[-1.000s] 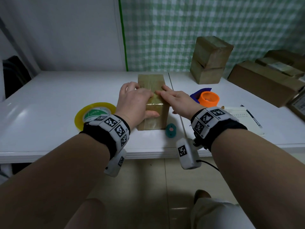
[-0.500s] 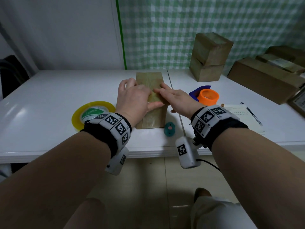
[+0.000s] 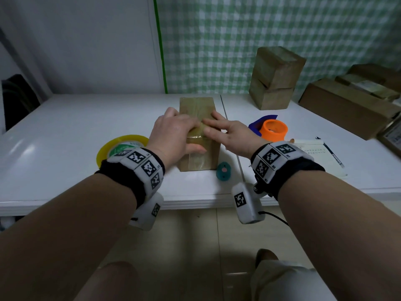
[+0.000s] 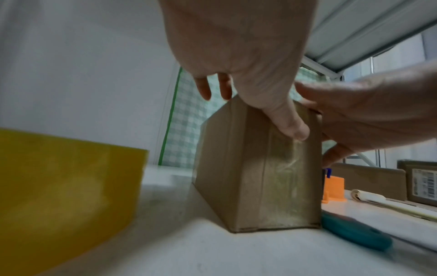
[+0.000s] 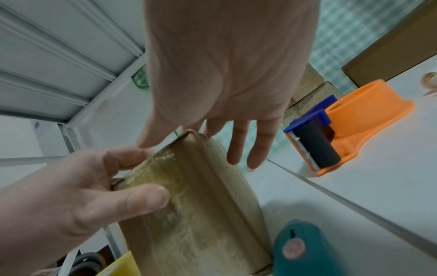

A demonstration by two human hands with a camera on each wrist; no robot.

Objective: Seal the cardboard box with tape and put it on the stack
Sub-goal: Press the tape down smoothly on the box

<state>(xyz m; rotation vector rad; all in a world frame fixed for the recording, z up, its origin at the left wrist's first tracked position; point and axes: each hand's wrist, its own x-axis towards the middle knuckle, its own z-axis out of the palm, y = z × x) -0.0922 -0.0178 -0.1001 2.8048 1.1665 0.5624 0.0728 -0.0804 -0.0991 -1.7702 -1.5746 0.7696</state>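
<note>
A small cardboard box (image 3: 196, 107) stands on the white table (image 3: 65, 135), with clear tape (image 3: 198, 159) running over its top and down its near face. My left hand (image 3: 173, 134) wraps the near top edge: its fingers lie over the top-left and its thumb (image 4: 290, 127) presses the tape on the near face. My right hand (image 3: 225, 132) rests flat on the box top with straight fingers (image 5: 238, 147). The box (image 5: 201, 214) shows wrinkled tape in the right wrist view. Two stacked cardboard boxes (image 3: 274, 79) stand at the back right.
A yellow tape roll (image 3: 121, 146) lies left of the box. An orange tape dispenser (image 3: 272, 129) and a notebook with a pen (image 3: 314, 153) lie to the right. A small teal cutter (image 3: 223, 170) sits by the box's near right corner. Larger boxes (image 3: 347, 107) line the far right.
Both hands stay on the box. They have shifted slightly along its taped top, the left thumb still on the near face. The box has not moved.
</note>
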